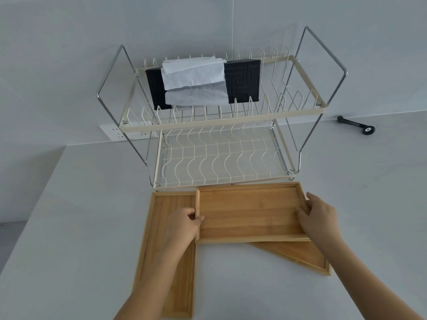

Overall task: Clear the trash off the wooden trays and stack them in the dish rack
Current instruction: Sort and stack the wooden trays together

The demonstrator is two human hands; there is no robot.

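Observation:
A wooden tray (249,213) is held level just in front of the dish rack's lower shelf (221,158). My left hand (184,224) grips its left edge and my right hand (318,212) grips its right edge. It overlaps a second wooden tray (159,227) lying lengthwise on the left, and a third wooden tray (300,256) lying askew under its right side. The two-tier wire dish rack (129,129) stands against the wall. No trash shows on the trays.
A black tissue box (242,80) with white tissue (194,72) hanging out lies on the rack's upper shelf. A black handle-like tool (357,125) lies on the counter at the right. A wall socket (115,133) sits behind the rack's left leg.

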